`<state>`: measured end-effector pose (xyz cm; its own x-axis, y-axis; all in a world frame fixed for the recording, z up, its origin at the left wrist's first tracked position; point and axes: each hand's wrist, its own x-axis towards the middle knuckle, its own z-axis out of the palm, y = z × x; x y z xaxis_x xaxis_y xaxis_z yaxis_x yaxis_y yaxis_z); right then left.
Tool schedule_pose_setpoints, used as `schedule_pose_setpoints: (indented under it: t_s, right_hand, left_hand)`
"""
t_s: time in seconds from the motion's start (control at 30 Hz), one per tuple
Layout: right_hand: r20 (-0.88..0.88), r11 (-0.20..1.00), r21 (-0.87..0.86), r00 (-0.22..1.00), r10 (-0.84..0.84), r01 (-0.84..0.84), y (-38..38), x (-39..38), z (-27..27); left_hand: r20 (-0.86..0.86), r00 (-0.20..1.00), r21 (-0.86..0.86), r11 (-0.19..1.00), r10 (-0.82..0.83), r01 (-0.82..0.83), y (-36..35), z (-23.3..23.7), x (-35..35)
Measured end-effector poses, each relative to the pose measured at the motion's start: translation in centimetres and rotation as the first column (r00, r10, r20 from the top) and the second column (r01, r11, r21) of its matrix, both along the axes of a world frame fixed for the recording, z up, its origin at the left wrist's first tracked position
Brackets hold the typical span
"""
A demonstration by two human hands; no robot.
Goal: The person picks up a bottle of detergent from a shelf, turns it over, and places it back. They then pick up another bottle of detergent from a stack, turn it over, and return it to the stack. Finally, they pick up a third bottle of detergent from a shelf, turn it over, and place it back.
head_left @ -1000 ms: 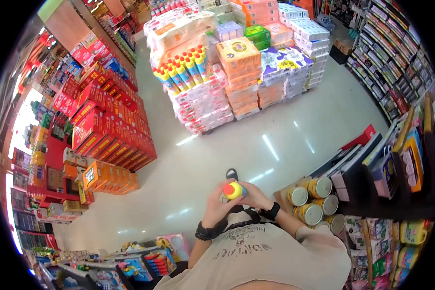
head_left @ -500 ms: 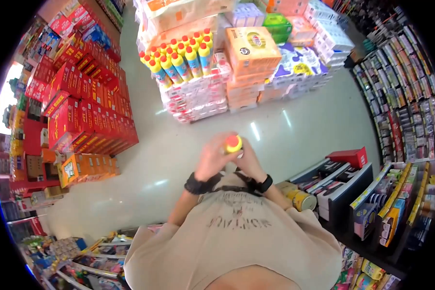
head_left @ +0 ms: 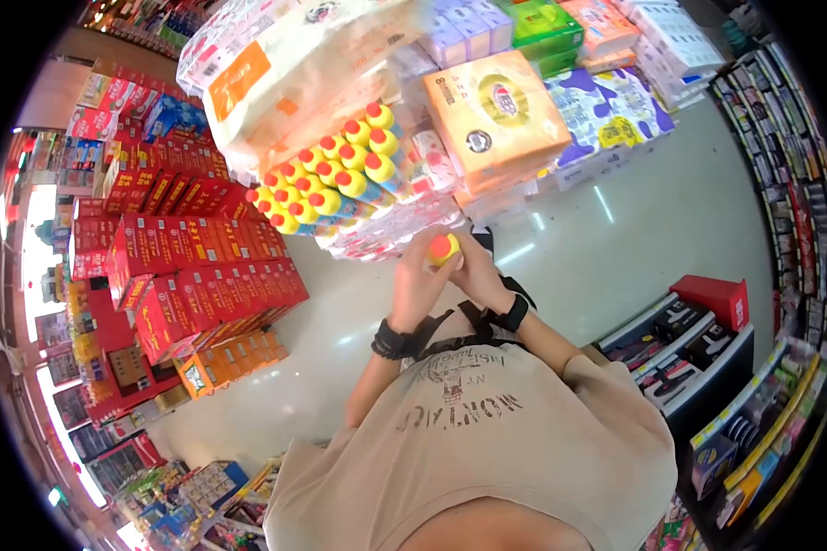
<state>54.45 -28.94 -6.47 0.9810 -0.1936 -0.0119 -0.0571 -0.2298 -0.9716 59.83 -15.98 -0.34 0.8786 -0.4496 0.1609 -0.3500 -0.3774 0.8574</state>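
Observation:
In front of my waist I hold a bottle (head_left: 445, 249) with a red cap and yellow top, seen from above. My left hand (head_left: 415, 283) wraps its near left side, and my right hand (head_left: 480, 277) closes around it from the right. Both sets of fingers are closed, and the bottle's lower part is hidden by them. Just beyond stand several rows of similar red-capped bottles (head_left: 326, 174), packed upright on a stack of pink-and-white wrapped packs (head_left: 377, 241).
An orange tissue pack (head_left: 496, 115) tops the stack beside the bottles. Large wrapped bundles (head_left: 294, 64) rise behind them. Red boxes (head_left: 211, 298) are piled on the left, and shelving (head_left: 698, 354) stands at the right. Grey floor (head_left: 340, 344) shows between.
The bottle stack appears nearer, and the view has turned. Both hands still hold the bottle together, now close to the stack's near edge.

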Motion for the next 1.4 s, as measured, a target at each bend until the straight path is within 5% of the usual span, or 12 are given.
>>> schedule_pose_setpoints:
  t_s: [0.13, 0.37, 0.4, 0.7, 0.9, 1.23, 1.4]
  right_hand:
    - [0.128, 0.999, -0.029, 0.991, 0.024, -0.021, -3.6, 7.5, -0.3]
    - [0.082, 0.989, -0.139, 0.994, 0.066, -0.054, -7.8, 18.4, -3.2]
    - [0.078, 0.988, -0.119, 0.991, 0.105, -0.095, -8.4, 19.8, -3.3]
    - [0.182, 0.990, -0.114, 0.978, 0.100, -0.080, -9.2, 28.9, -6.6]
    - [0.240, 0.996, -0.046, 0.967, 0.087, -0.078, -8.7, 30.5, -6.7]
    - [0.344, 0.983, -0.184, 0.935, 0.090, -0.027, -9.0, 31.3, -8.0]
    - [0.220, 0.994, -0.104, 0.975, -0.012, 0.036, -7.8, 29.8, -6.9]
  left_hand:
    - [0.084, 0.996, 0.056, 0.998, 0.035, -0.040, -3.8, 0.7, 6.9]
    - [0.183, 0.975, 0.252, 0.952, 0.128, -0.173, -8.3, 0.4, 15.7]
    - [0.370, 0.924, 0.276, 0.938, 0.099, -0.211, -8.9, 0.0, 17.0]
    - [0.558, 0.829, 0.561, 0.746, -0.020, -0.360, -10.9, -4.6, 25.5]
    - [0.542, 0.840, 0.572, 0.730, 0.005, -0.373, -11.0, -4.9, 26.8]
    - [0.519, 0.854, 0.523, 0.776, 0.038, -0.352, -11.4, -3.7, 24.7]
    - [0.488, 0.873, 0.499, 0.814, 0.020, -0.298, -11.4, -4.3, 21.0]
